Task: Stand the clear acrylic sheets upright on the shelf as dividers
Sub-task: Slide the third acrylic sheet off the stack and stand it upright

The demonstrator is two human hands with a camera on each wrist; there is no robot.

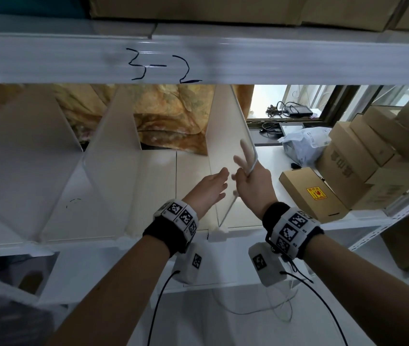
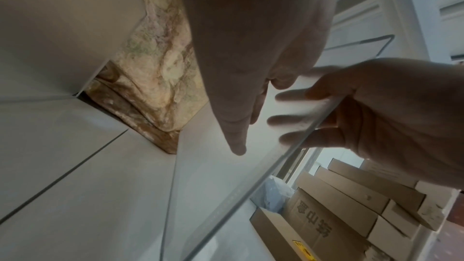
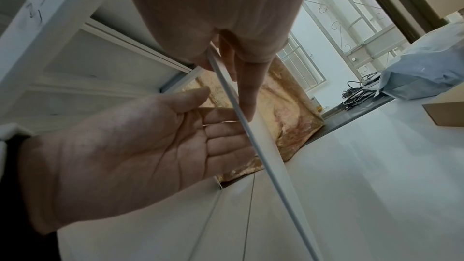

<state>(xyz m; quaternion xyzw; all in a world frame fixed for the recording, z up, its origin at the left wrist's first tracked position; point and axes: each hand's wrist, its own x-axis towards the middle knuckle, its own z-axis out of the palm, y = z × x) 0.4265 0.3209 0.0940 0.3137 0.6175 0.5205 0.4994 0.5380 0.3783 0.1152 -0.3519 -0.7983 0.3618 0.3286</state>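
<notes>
Near edge: white shelf [image 1: 123, 171] board, small white clip [image 1: 219, 232] at its front lip under the acrylic sheet [image 1: 226, 136]. Both wrists wear black bands with black-and-white square marker tags.

Left hand [image 1: 209, 187] is flat, fingers straight and together, palm facing right, just beside the sheet's left face; can't tell if it touches. Right hand [image 1: 251, 181] pinches the sheet's near vertical edge, thumb on the right face, fingers [image 2: 288, 95] spread on the left face and seen through the frosted plastic. The sheet stands upright on the shelf, running near to far, right of centre.

Left of it, two more frosted dividers [image 1: 113, 158] stand upright, well apart.

Right of the hands: flat brown carton [image 1: 308, 193] with a yellow-and-red sticker, text too small to read. Farther right, stacked cardboard boxes [image 1: 363, 151] with printed Chinese characters, blurred. Grey plastic bag [image 1: 303, 143] behind the carton.

Far: gold patterned cloth [image 1: 171, 116], window, cables on the sill.

Upper shelf beam [image 1: 48, 58] has handwritten "3-2" in black marker.
</notes>
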